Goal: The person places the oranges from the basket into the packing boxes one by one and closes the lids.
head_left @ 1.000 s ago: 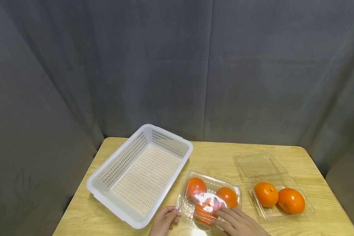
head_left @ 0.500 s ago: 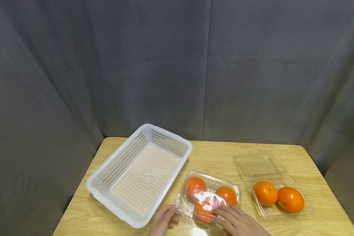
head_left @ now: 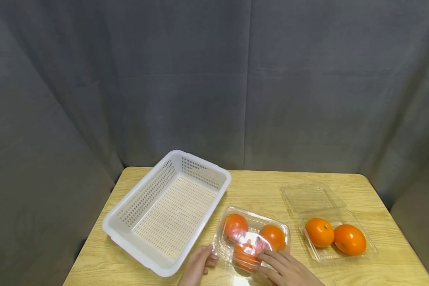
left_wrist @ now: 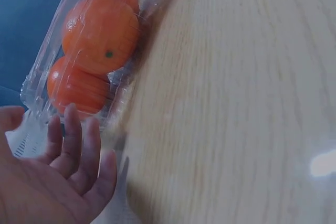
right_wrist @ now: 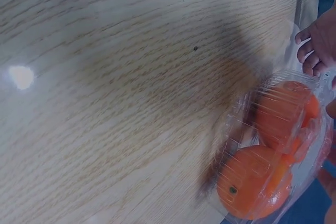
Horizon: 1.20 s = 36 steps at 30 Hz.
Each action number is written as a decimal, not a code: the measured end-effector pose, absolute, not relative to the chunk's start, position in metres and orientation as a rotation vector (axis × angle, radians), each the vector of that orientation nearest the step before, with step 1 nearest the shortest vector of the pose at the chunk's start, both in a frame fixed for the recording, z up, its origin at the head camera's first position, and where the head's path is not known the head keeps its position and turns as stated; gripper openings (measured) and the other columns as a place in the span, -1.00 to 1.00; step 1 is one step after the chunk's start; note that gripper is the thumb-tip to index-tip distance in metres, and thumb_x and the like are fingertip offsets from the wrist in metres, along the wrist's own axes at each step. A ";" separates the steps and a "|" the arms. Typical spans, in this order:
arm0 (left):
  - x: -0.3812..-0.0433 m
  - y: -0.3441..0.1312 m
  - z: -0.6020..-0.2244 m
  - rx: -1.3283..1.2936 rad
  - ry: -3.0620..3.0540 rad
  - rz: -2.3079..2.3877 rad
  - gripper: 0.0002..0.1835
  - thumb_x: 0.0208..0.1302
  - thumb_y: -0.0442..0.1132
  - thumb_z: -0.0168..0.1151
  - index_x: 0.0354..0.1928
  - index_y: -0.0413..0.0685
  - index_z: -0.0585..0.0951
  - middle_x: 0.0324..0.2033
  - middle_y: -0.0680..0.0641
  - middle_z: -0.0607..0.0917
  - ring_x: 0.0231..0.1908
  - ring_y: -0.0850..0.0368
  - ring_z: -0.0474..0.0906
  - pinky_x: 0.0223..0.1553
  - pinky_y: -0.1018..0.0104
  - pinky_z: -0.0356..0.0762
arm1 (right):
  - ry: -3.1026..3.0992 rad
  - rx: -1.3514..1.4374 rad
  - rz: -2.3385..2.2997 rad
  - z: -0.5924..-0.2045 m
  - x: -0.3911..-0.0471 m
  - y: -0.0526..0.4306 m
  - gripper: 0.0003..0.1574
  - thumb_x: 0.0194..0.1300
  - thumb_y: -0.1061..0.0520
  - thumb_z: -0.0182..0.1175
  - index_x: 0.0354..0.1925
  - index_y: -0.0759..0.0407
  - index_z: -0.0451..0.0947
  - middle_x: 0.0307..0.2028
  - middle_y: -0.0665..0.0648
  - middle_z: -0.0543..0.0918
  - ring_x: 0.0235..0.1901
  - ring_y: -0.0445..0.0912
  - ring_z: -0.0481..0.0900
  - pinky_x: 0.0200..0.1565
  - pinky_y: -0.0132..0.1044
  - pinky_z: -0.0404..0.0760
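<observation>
A clear plastic clamshell box [head_left: 261, 217] with its lid down holds three oranges [head_left: 236, 227] at the table's front. My left hand [head_left: 198, 264] is at its front left corner, thumb at the edge. In the left wrist view the fingers [left_wrist: 73, 145] are spread and loosely bent beside the box's end, the thumb apart from them. My right hand [head_left: 284, 267] rests its fingertips on the lid's front right part, fingers nearly straight. Only a few of its fingers show at the edge of the right wrist view, beside the box.
A white perforated basket [head_left: 214, 206] stands to the left, slanted, with a bare bottom. On the right, a second clear clamshell [head_left: 312, 196] lies with its lid folded back and two oranges [head_left: 349, 239] inside. Grey curtains [head_left: 186, 99] hang behind the wooden table [head_left: 257, 182].
The head view has shifted slightly, so everything sits a little further left. The left thumb has lifted slightly at the box corner; the right hand stays on the lid.
</observation>
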<state>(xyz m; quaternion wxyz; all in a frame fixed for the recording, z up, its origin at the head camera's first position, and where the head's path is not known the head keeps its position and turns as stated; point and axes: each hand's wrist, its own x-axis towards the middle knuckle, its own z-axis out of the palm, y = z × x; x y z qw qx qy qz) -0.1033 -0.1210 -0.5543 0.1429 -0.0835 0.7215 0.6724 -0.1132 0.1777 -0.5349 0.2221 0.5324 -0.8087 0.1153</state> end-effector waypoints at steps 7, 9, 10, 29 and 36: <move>-0.110 -0.119 -0.551 -0.259 2.144 1.895 -0.64 0.44 -0.11 0.01 -0.09 -0.34 0.54 -0.27 -0.04 0.66 -0.25 0.08 0.59 -0.32 0.26 0.43 | -2.214 1.434 0.450 -0.535 -0.112 0.174 -0.61 0.43 -0.19 0.13 0.06 -0.04 0.57 0.19 0.10 0.55 0.12 -0.03 0.51 0.24 -0.33 0.30; -0.111 -0.119 -0.551 -0.261 2.152 1.888 -0.65 0.43 -0.11 0.02 -0.10 -0.34 0.54 -0.29 -0.04 0.67 -0.26 0.09 0.60 -0.33 0.26 0.43 | -2.204 1.406 0.537 -0.535 -0.111 0.173 -0.69 0.51 -0.10 0.04 0.05 -0.04 0.58 0.16 0.07 0.56 0.09 -0.06 0.53 0.20 -0.35 0.37; -0.111 -0.118 -0.551 -0.258 2.155 1.886 -0.65 0.42 -0.12 0.03 -0.11 -0.34 0.54 -0.30 -0.04 0.67 -0.27 0.09 0.60 -0.33 0.26 0.43 | -2.196 1.387 0.578 -0.535 -0.110 0.173 -0.70 0.55 -0.05 -0.01 0.05 -0.04 0.59 0.15 0.06 0.57 0.07 -0.07 0.53 0.19 -0.37 0.38; -0.111 -0.122 -0.547 -0.273 2.192 1.858 -0.65 0.40 -0.12 0.08 -0.12 -0.34 0.56 -0.34 -0.01 0.71 -0.28 0.08 0.62 -0.37 0.28 0.43 | -2.450 0.105 1.126 -0.530 -0.068 0.174 -0.65 0.10 0.46 0.38 -0.27 0.04 0.72 -0.31 -0.17 0.70 -0.31 -0.29 0.64 -0.26 -0.55 0.56; -0.109 -0.123 -0.546 -0.291 2.194 1.868 -0.65 0.40 -0.12 0.08 -0.11 -0.35 0.56 -0.36 0.02 0.69 -0.28 0.08 0.62 -0.37 0.28 0.43 | -2.488 -0.212 1.355 -0.548 -0.064 0.179 -0.87 0.36 0.33 0.21 -0.18 0.31 0.68 -0.36 0.09 0.75 -0.39 -0.35 0.59 -0.40 -0.37 0.61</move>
